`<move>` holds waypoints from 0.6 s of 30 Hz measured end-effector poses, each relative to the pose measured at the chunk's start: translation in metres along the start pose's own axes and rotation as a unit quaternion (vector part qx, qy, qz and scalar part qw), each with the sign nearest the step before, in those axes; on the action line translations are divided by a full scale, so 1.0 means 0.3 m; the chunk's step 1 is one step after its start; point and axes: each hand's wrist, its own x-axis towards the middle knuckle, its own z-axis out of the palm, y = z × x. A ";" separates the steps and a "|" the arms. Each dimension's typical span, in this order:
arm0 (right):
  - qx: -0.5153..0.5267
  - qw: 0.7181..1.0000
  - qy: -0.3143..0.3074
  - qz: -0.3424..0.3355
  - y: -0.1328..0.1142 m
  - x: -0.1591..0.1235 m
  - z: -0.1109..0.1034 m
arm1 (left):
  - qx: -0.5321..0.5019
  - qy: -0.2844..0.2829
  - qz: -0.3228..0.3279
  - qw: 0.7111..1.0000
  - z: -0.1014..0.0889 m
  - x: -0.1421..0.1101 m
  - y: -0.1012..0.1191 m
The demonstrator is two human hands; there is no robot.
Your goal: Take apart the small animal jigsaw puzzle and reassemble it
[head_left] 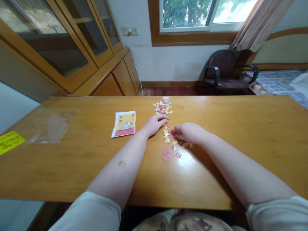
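Observation:
My left hand (157, 124) rests low over the table, fingers stretched toward the right and apart, with nothing visible in them. Just beyond its fingertips lies a heap of mixed jigsaw pieces (163, 107). The fingers of my right hand (189, 132) are pinched together at a pink jigsaw piece (171, 133), partly hidden by the fingertips. Yellow jigsaw pieces (166, 135) lie to the left of that hand. More yellow pieces (189, 145) sit partly under it. Closer to me are several loose pink pieces (170, 154).
A printed picture sheet (125, 123) with a white cartoon animal lies left of my left hand. Farther left are a clear plastic bag (53, 128) and a yellow label (11, 142). Beyond the wooden table (228, 118) stand a cabinet (106, 73) and an armchair (223, 70).

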 end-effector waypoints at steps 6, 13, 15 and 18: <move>-0.001 1.000 -0.002 -0.012 -0.008 -0.002 0.009 | -0.005 0.002 0.000 1.000 0.002 0.001 -0.004; 0.044 0.998 -0.003 0.045 -0.021 0.006 0.003 | 0.002 0.002 0.002 1.000 0.004 0.003 -0.008; 0.068 0.997 -0.007 0.040 -0.026 -0.005 -0.008 | -0.002 0.000 0.002 1.000 0.004 0.004 -0.008; 0.150 0.985 -0.085 -0.027 -0.045 -0.034 -0.022 | -0.005 0.000 0.006 1.000 0.005 0.004 -0.010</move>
